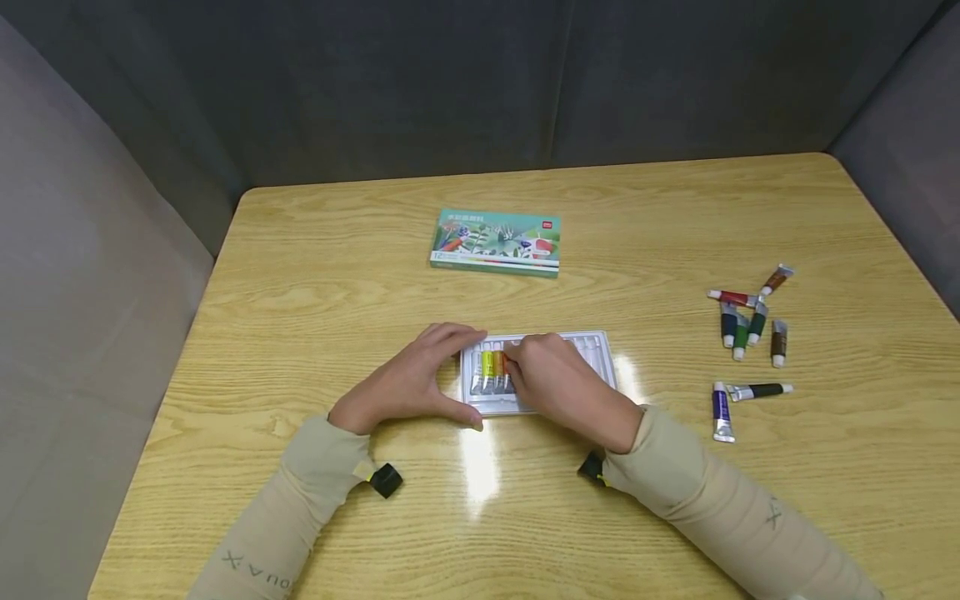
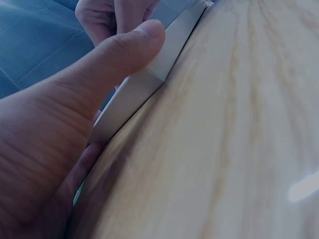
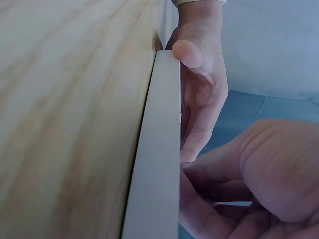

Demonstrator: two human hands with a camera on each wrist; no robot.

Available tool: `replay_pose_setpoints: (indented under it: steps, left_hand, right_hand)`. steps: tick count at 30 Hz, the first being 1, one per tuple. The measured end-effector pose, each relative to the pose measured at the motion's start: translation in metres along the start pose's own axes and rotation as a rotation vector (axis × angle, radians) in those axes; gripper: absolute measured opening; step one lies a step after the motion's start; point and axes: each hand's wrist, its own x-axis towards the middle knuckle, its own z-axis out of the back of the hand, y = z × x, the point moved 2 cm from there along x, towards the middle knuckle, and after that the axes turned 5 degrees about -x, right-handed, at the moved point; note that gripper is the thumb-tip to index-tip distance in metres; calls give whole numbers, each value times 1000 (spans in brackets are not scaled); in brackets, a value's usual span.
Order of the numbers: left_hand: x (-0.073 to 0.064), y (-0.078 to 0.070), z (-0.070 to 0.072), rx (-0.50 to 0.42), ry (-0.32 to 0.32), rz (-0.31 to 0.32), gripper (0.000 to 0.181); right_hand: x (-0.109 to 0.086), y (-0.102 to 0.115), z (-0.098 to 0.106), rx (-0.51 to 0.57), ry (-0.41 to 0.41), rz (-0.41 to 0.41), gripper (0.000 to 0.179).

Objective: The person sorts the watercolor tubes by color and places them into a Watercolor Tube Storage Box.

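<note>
A white plastic tray (image 1: 491, 408) with moulded slots lies on the table in front of me. In its left part sit a yellow paint tube (image 1: 487, 367) and a yellow-orange paint tube (image 1: 498, 368), side by side. My left hand (image 1: 408, 375) holds the tray's left end, thumb at the near corner and fingers at the far one. Over the tray's middle, my right hand (image 1: 558, 379) has curled fingers at an orange paint tube (image 1: 507, 368), mostly covered by them. The right wrist view shows those fingers (image 3: 214, 174) bent at the tray wall, with the tube hidden.
Several loose paint tubes lie at the right, among them a red tube (image 1: 733, 297), a green tube (image 1: 741, 337), a purple tube (image 1: 722, 412) and a black tube (image 1: 761, 391). A green paint box (image 1: 495, 242) lies beyond the tray. Dark partitions (image 1: 412, 92) stand behind the table.
</note>
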Motion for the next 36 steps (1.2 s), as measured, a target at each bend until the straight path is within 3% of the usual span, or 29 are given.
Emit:
replay_pose_setpoints:
  steps: [19, 29, 34, 36]
  left_hand:
    - [-1, -1, 0, 1, 1, 5, 110]
    - [-2, 1, 0, 4, 1, 11, 109]
    - [-2, 1, 0, 9, 2, 19, 111]
    - [-2, 1, 0, 9, 3, 21, 111]
  right_hand:
    - [2, -3, -1, 59, -11, -4, 30]
    - [2, -6, 5, 135, 103, -35, 30]
    - [2, -14, 14, 155, 137, -92, 19]
    - [3, -19, 20, 152, 135, -125, 23]
